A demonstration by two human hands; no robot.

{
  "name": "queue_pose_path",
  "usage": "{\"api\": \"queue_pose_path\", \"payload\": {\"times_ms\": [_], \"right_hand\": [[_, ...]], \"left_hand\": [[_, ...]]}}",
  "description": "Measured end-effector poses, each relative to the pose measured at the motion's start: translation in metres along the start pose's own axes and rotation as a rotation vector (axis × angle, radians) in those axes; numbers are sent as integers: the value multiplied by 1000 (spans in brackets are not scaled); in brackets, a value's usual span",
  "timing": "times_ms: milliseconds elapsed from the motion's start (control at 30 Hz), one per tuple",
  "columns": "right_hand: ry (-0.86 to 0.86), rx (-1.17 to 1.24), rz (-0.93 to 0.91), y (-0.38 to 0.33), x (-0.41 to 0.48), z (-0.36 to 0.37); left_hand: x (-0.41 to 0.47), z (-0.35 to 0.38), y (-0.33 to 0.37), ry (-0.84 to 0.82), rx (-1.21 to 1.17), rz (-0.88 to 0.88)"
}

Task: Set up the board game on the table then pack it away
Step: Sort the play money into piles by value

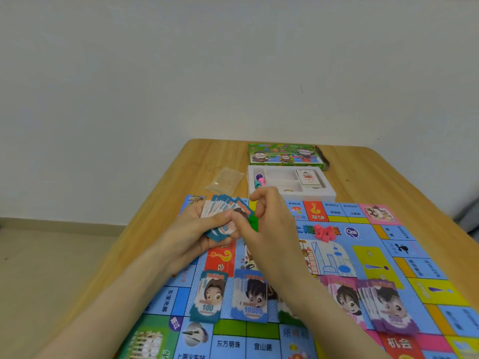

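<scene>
Nearest the camera lie four stacks of paper play money along the near side of the colourful printed game board [414, 244]: a teal stack marked 100 [208, 296], a blue stack marked 10000 [250, 296], a pink stack [342, 296] and a purple stack marked 500 [388, 307]. Each has its long axis running away from the person.

Above them, the left hand [191, 229] grips a fan of teal paper banknotes [220, 206], fingers curled under it. The right hand [261, 224] pinches the fan's right edge between thumb and forefinger, its other fingers lifted and loosely bent.

If a note is being dealt off, its matching teal stack lies toward the person and slightly left of the right hand, between the two forearms. Nothing stands in that path, and the blue stack sits just beside it.

Small green plastic pieces [252, 221] show under the right hand, and red plastic houses [324, 232] lie mid-board. Beyond the board, the wooden table [363, 177] carries a white foam tray [329, 195], a green cardboard box [285, 154] and a clear plastic bag [225, 180].
</scene>
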State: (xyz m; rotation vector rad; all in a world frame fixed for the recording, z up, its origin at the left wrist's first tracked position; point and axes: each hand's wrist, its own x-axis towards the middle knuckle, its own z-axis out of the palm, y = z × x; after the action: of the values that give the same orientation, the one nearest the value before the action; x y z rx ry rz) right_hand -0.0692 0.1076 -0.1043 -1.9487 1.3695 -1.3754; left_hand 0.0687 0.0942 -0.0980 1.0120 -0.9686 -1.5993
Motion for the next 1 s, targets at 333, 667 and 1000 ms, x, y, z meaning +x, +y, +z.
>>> {"api": "queue_pose_path", "payload": {"times_ms": [333,667,1000], "right_hand": [[110,76,5,1,3,-2],[210,94,-83,3,5,-3],[-153,353,68,-13,4,-12]], "left_hand": [[-2,3,1,-119,-111,-4],[-3,3,3,-79,-156,0],[1,0,2,22,-121,70]]}}
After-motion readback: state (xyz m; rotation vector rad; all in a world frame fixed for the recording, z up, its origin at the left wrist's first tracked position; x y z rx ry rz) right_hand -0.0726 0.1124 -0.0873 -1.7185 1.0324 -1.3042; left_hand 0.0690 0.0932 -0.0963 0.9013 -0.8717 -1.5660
